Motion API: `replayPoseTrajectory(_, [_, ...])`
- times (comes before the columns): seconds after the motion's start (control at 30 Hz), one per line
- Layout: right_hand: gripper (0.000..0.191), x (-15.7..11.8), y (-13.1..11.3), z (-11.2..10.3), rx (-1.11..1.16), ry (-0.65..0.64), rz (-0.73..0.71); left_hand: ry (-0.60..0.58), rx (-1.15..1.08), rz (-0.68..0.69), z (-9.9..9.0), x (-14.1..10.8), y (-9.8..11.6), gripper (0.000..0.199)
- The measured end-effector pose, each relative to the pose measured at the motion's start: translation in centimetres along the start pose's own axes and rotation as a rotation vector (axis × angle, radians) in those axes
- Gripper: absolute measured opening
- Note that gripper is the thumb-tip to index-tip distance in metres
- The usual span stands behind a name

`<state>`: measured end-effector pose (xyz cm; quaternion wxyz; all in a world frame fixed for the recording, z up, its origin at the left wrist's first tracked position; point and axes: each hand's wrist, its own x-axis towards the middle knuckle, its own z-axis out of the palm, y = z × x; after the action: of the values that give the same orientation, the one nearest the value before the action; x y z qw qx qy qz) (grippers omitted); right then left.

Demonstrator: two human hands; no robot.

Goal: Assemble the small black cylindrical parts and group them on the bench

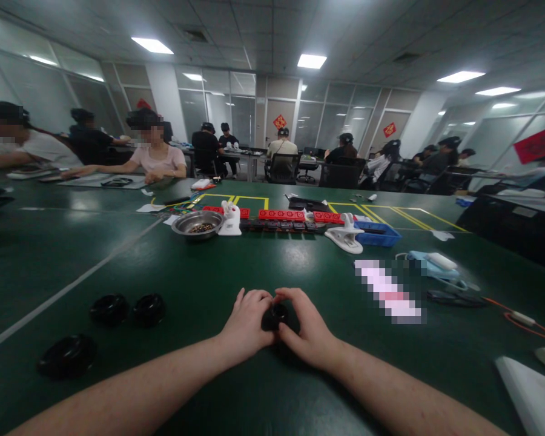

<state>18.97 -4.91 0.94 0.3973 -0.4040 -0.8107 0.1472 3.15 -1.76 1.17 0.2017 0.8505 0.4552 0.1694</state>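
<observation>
Between my two hands, low over the green table point(191, 387), is a small black ring-shaped thing point(279, 313) with a dark hole in its middle. My left hand point(249, 322) closes on it from the left, the thumb hidden in part. From the right, my right hand point(307, 327) curls around it, with the index finger at its top and the thumb at its near side. Its exact kind does not show. Off to the left lie three glossy black rings, a near one point(67, 356), a far one point(109, 309) and another beside it point(149, 310).
Ahead stand a metal bowl point(197, 225) of small pieces, a white clip stand point(229, 219), red blocks in a row point(281, 215) and a blue bin point(378, 234). At right are a blurred pink-white sheet point(388, 292) and a light blue item point(436, 266). Other people sit beyond.
</observation>
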Motion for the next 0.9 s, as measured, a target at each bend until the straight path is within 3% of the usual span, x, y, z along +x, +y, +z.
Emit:
replayPoseTrajectory(0.23, [0.049,0.18,-0.05,0.04,-0.076,0.043,0.092,-0.012,0.006,0.003,0.01,-0.01,0.0,0.035])
replayPoseTrajectory(0.43, [0.051,0.11,-0.1,-0.01,-0.009,-0.032,-0.009,0.001,-0.009,-0.006,-0.04,-0.07,0.02,0.041])
replayPoseTrajectory(0.63, [0.054,0.09,0.17,0.18,-0.084,0.054,0.073,-0.005,0.002,0.02,0.16,0.01,-0.3,0.032])
replayPoseTrajectory(0.8, [0.044,0.18,-0.08,0.13,-0.089,-0.024,0.061,-0.003,-0.003,0.017,0.1,0.04,-0.19,0.038])
replayPoseTrajectory(0.9, [0.053,0.19,-0.29,0.05,-0.045,-0.037,0.019,-0.002,-0.009,0.011,0.15,0.1,-0.2,0.037])
